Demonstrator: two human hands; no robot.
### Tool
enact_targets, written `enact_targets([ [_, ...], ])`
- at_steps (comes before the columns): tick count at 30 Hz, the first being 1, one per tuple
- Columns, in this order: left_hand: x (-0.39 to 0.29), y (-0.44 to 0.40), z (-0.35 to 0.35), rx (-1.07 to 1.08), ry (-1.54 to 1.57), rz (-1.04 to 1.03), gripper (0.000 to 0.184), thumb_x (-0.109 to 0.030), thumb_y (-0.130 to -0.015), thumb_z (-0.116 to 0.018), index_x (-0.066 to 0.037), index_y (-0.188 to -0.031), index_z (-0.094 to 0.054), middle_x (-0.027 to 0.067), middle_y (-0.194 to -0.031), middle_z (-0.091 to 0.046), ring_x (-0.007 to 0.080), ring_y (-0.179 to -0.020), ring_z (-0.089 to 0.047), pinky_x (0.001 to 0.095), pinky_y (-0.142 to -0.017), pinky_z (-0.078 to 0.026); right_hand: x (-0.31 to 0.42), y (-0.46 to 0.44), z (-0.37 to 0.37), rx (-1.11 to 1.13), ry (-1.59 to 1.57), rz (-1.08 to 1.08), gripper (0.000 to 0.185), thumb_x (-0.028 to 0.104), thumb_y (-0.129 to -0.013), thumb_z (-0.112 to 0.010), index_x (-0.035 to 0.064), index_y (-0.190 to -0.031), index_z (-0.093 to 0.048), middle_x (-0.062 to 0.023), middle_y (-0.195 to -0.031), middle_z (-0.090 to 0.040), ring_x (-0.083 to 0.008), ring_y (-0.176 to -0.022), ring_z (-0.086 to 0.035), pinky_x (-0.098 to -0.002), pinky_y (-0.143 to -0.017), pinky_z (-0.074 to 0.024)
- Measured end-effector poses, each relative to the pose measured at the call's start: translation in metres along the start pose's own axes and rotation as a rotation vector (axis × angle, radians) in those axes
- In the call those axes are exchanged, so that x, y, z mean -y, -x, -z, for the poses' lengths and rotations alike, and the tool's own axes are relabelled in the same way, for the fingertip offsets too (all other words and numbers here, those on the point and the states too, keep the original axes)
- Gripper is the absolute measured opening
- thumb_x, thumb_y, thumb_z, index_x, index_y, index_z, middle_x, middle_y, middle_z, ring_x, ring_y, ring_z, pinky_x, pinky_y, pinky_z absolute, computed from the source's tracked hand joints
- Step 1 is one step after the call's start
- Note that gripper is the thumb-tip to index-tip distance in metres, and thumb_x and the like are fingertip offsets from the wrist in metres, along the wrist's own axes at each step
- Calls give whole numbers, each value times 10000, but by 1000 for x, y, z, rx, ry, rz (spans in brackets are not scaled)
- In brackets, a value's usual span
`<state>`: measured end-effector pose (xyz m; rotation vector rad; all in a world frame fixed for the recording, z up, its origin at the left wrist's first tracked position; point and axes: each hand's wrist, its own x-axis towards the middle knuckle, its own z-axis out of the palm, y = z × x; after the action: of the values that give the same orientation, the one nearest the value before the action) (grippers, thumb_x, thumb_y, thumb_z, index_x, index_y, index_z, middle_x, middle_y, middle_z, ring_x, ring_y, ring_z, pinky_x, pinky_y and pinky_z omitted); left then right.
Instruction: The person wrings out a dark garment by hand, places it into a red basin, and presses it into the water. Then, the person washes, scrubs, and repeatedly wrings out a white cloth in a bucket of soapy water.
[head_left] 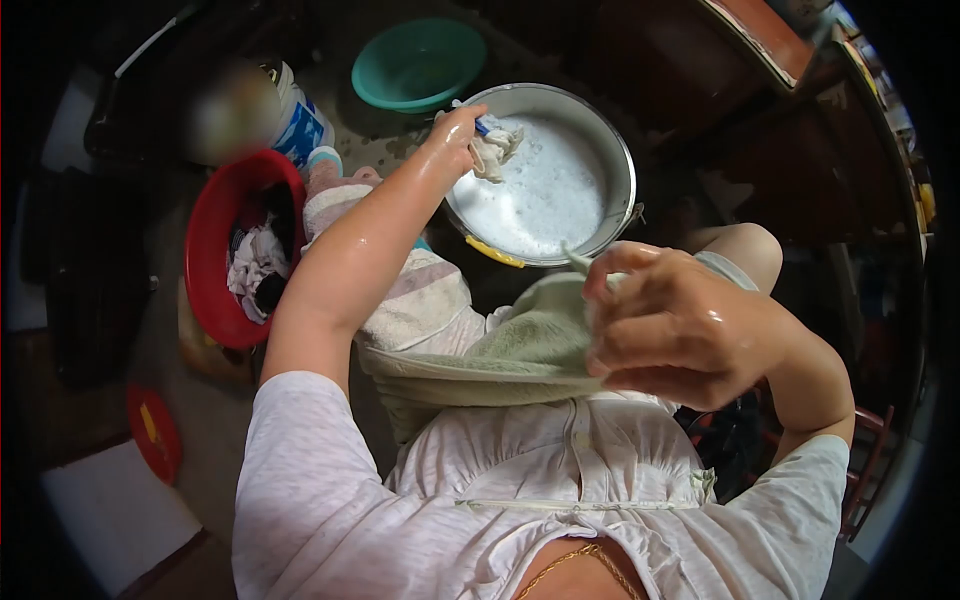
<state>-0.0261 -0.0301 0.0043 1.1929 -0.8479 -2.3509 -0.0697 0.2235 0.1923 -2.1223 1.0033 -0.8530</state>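
My left hand (pixel 458 137) is closed around a wet whitish cloth (pixel 494 152) with a bit of blue on it, at the left rim of a large metal pail (pixel 624 160). White suds (pixel 550 190) cover the water in the pail, and a yellow piece (pixel 494 251) sits on its near rim. Above my lap, my right hand (pixel 680 325) has its fingers curled beside a pale green towel (pixel 535 330). A thin pale green tip pokes up by those fingers. What they hold, if anything, is hidden. The skin of both arms looks wet.
To the left stands a red basin (pixel 207 270) with white and dark laundry (pixel 258 265) inside. Beyond are a green basin (pixel 420 65) and a white bucket with a blue label (pixel 302 128). Striped cloth (pixel 415 300) covers my left leg. A red object (pixel 153 435) lies at lower left.
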Motion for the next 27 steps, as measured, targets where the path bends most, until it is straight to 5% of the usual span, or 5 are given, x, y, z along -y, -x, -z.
enact_targets([
  [5,1,-3,6,-53,9,-23,285,-96,-825,-513,73,-1041,-432,192,-962,-501,308,-803,-565,449,-662,-491,31,9,15,-4,-163,-26,89,35,-749,-576,1,-822,-540,-54,-576,-556,-215,-442,-535,-401,-773,-415],
  [10,5,-11,11,-10,38,-29,302,-103,-820,-523,74,-1045,-429,179,-942,-497,297,-794,-553,447,-636,-481,53,7,38,-32,-5,-136,67,22,-710,-614,-10,-686,-560,-77,-600,-570,-225,-446,-554,-317,-514,-435],
  [16,8,-14,11,-63,-4,-28,268,-131,-818,-542,41,-997,-439,158,-902,-504,274,-754,-556,440,-609,-482,43,-4,66,8,136,22,81,51,-702,-609,1,-702,-544,-46,-542,-538,-202,-391,-504,-316,-490,-413],
  [25,14,-41,30,-136,14,-45,254,-156,-837,-527,32,-988,-448,155,-909,-524,278,-803,-570,429,-730,-490,88,71,212,-248,390,-322,257,100,-714,-604,-120,-846,-584,-171,-683,-598,-194,-538,-548,-239,-511,-409],
  [27,18,-53,42,-60,89,27,245,-170,-848,-511,28,-977,-452,150,-903,-529,282,-809,-568,435,-741,-483,84,86,221,-193,99,-205,256,91,-697,-620,-117,-842,-583,-148,-673,-595,-191,-545,-548,-246,-532,-419],
])
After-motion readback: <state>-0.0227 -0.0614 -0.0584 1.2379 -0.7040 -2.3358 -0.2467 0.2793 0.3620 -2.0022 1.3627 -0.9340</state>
